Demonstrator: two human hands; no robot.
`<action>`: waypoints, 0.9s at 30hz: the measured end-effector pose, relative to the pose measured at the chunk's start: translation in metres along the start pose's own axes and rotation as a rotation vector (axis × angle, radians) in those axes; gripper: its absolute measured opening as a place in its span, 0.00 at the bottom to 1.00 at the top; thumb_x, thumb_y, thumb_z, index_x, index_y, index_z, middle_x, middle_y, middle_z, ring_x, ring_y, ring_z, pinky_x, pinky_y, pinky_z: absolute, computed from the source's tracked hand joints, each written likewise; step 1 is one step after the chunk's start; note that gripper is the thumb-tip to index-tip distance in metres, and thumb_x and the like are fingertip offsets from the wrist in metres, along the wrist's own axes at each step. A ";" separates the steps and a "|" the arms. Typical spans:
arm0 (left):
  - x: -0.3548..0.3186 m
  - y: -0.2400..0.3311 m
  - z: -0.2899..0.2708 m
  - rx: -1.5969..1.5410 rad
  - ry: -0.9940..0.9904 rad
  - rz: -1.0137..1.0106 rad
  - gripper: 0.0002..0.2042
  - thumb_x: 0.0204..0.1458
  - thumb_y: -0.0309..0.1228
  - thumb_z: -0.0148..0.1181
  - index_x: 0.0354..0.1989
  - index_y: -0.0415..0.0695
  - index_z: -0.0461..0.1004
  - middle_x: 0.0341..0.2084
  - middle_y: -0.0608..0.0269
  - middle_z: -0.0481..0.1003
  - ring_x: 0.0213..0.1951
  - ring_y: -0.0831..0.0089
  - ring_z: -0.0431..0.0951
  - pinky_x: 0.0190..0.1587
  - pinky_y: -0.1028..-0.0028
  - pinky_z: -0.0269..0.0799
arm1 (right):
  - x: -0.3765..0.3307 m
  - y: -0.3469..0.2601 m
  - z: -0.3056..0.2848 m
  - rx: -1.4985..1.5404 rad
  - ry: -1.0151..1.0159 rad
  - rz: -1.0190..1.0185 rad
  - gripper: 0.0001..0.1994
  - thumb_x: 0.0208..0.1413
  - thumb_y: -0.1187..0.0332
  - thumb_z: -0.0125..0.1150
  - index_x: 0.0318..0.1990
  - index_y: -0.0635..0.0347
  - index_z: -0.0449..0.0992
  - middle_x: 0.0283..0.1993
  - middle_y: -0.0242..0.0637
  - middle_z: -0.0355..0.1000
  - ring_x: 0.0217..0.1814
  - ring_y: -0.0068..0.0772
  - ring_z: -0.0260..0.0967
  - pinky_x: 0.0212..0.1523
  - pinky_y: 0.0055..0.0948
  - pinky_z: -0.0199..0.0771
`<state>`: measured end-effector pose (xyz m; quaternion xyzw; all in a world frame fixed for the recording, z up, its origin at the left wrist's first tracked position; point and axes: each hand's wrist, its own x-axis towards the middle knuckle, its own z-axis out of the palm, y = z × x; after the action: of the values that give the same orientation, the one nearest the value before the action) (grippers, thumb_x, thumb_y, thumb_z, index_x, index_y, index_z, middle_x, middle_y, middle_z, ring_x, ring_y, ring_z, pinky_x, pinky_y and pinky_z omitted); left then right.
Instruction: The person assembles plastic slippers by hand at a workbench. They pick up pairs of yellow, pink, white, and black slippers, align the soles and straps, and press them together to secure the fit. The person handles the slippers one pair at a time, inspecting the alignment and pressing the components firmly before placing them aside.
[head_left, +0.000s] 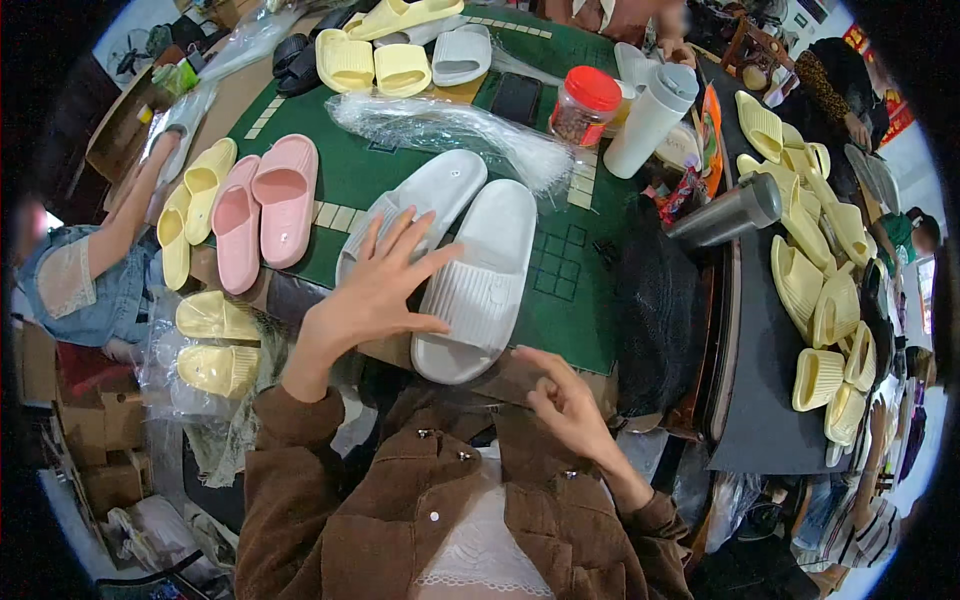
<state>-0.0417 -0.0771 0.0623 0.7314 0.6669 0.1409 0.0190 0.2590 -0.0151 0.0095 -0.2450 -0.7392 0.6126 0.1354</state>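
Note:
Two pale grey slippers lie side by side in front of me on the green table mat: the right slipper (490,275) points away from me, the left slipper (445,190) is tilted toward the right. Over their ribbed straps spreads my left hand (375,285), its fingers wide apart and nothing gripped; whether it touches them I cannot tell. My right hand (570,405) is just off the heel of the right slipper, index finger stretched toward it, the other fingers loosely bent, with nothing visible in them.
Pink slippers (285,200) and yellow slippers (208,185) lie left, near a co-worker's arm (130,200). Clear plastic bags (460,130), a phone (515,98), a red-lidded jar (585,105) and a white bottle (650,120) stand beyond. A steel tumbler (730,212) leans right, near more yellow slippers (800,280).

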 end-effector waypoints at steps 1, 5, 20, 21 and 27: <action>0.000 0.000 0.006 0.011 -0.063 -0.013 0.37 0.40 0.50 0.70 0.60 0.50 0.65 0.64 0.40 0.55 0.69 0.43 0.47 0.69 0.47 0.36 | -0.003 -0.005 -0.002 0.040 0.028 -0.012 0.29 0.54 0.84 0.49 0.66 0.60 0.60 0.68 0.41 0.57 0.39 0.18 0.66 0.36 0.20 0.68; 0.021 -0.009 -0.003 -0.051 -0.227 -0.085 0.31 0.39 0.49 0.70 0.53 0.48 0.72 0.56 0.47 0.63 0.63 0.50 0.58 0.70 0.50 0.38 | -0.010 -0.004 -0.011 0.277 0.109 -0.161 0.28 0.51 0.90 0.44 0.61 0.62 0.63 0.69 0.45 0.51 0.43 0.25 0.71 0.45 0.28 0.74; 0.007 -0.026 -0.017 -1.127 -0.059 -0.540 0.20 0.58 0.39 0.56 0.51 0.36 0.71 0.40 0.60 0.77 0.40 0.70 0.79 0.41 0.74 0.73 | -0.061 -0.018 -0.082 0.317 0.638 -0.543 0.17 0.68 0.66 0.42 0.59 0.61 0.67 0.39 0.51 0.74 0.23 0.31 0.70 0.21 0.25 0.72; 0.002 -0.019 -0.018 -1.390 0.026 -0.588 0.20 0.60 0.38 0.54 0.54 0.35 0.69 0.44 0.60 0.77 0.42 0.71 0.78 0.42 0.74 0.73 | -0.064 -0.020 -0.086 0.331 0.667 -0.562 0.17 0.68 0.67 0.43 0.61 0.61 0.66 0.38 0.50 0.74 0.22 0.32 0.70 0.22 0.25 0.73; 0.003 0.041 -0.005 -2.086 0.007 -0.355 0.20 0.63 0.32 0.46 0.60 0.35 0.57 0.62 0.45 0.58 0.67 0.55 0.58 0.68 0.54 0.55 | -0.069 -0.039 -0.081 0.327 0.790 -0.627 0.16 0.67 0.68 0.45 0.57 0.68 0.64 0.35 0.50 0.73 0.23 0.32 0.70 0.24 0.24 0.73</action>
<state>-0.0026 -0.0797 0.0763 0.2446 0.3129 0.6413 0.6564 0.3505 0.0112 0.0716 -0.2002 -0.5644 0.5110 0.6167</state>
